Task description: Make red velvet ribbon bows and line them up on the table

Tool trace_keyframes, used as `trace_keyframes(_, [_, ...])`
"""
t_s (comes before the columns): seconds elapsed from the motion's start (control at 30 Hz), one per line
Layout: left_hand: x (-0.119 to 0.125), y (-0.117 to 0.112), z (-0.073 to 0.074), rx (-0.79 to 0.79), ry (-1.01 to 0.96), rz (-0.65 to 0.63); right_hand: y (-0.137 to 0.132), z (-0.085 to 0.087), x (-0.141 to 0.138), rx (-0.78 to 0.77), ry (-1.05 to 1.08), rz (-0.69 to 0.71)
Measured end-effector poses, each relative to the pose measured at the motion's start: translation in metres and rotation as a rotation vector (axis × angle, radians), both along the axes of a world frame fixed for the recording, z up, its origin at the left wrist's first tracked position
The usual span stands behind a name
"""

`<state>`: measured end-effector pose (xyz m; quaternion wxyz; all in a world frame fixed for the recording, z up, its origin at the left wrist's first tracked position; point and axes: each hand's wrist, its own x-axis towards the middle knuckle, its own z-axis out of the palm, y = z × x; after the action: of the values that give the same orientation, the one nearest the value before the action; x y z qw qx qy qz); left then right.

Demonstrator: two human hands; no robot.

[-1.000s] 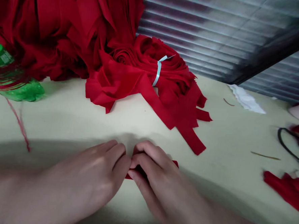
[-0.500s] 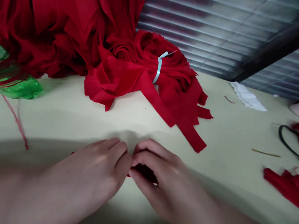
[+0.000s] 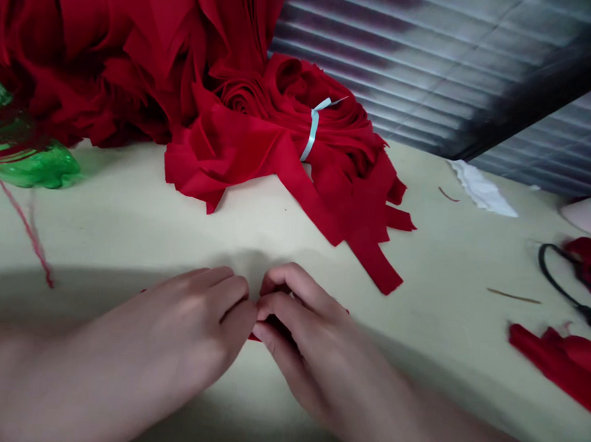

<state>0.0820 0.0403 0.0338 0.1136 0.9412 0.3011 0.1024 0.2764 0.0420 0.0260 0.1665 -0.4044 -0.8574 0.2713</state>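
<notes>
Low in the middle of the head view, my left hand [image 3: 201,325] is curled closed, its knuckles facing up. My right hand [image 3: 311,335] meets it at the fingertips, thumb and forefinger pinched together. Between them a sliver of red fabric [image 3: 254,338] shows, and most of that piece is hidden under the hands. Beyond the hands lies a bundle of red fabric strips [image 3: 340,140], tied with a pale blue band [image 3: 311,132], its loose ends spread towards me.
A tall heap of red fabric [image 3: 111,36] fills the back left. Before it lies a green plastic bottle [image 3: 53,166] wound with red thread. To the right are a white scrap [image 3: 482,189], a black cord [image 3: 555,277] and red cloth [image 3: 562,361]. Blinds [image 3: 386,46] stand behind the table.
My right thumb and fingers have drawn closer together, narrowing the gap where red fabric showed. Both hands stay joined at the fingertips. The whole view has shifted slightly.
</notes>
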Motion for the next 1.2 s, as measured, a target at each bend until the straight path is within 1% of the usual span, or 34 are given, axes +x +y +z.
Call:
trace_keyframes(0.07, [0.000,0.004,0.001,0.058,0.065,-0.051,-0.001,-0.001,0.000,0.012,0.002,-0.005])
trace_keyframes(0.17, [0.002,0.008,0.004,0.122,0.163,-0.066,-0.002,-0.006,0.002,0.030,0.092,-0.019])
trace_keyframes(0.23, [0.003,0.009,0.005,0.119,0.204,-0.073,-0.002,-0.007,0.003,0.116,0.151,-0.014])
trace_keyframes(0.33, [0.004,0.009,0.007,0.123,0.237,-0.109,-0.002,-0.006,0.005,0.332,0.148,0.072])
trace_keyframes(0.37, [0.004,0.009,0.007,0.139,0.231,-0.107,-0.002,-0.005,0.005,0.382,0.128,0.101])
trace_keyframes(0.5, [0.001,0.009,0.007,0.165,0.197,-0.101,-0.005,0.001,0.005,0.466,0.040,0.220])
trace_keyframes(0.57, [-0.001,0.010,0.007,0.099,0.170,-0.101,-0.009,0.002,0.005,0.532,-0.010,0.275])
trace_keyframes(0.63, [-0.002,0.011,0.006,-0.048,0.103,-0.067,-0.013,0.002,0.006,0.605,-0.066,0.296])
trace_keyframes(0.7, [-0.004,0.012,0.005,-0.209,0.026,-0.027,-0.016,0.001,0.006,0.644,-0.122,0.304])
trace_keyframes(0.73, [-0.005,0.013,0.004,-0.262,0.000,-0.015,-0.017,0.001,0.005,0.658,-0.132,0.292])
trace_keyframes(0.8, [-0.006,0.014,0.004,-0.300,-0.024,-0.011,-0.017,-0.001,0.002,0.665,-0.139,0.249])
trace_keyframes(0.93, [-0.006,0.016,0.006,-0.306,-0.007,-0.025,-0.017,-0.005,-0.005,0.664,-0.148,0.167])
trace_keyframes(1.0, [-0.005,0.017,0.007,-0.314,-0.032,-0.029,-0.018,-0.008,-0.007,0.650,-0.157,0.121])
trace_keyframes(1.1, [-0.006,0.017,0.005,-0.349,-0.083,-0.029,-0.019,-0.010,-0.009,0.556,-0.118,0.056])
trace_keyframes(1.2, [-0.008,0.018,0.001,-0.360,-0.116,-0.018,-0.018,-0.010,-0.009,0.451,-0.060,0.031])
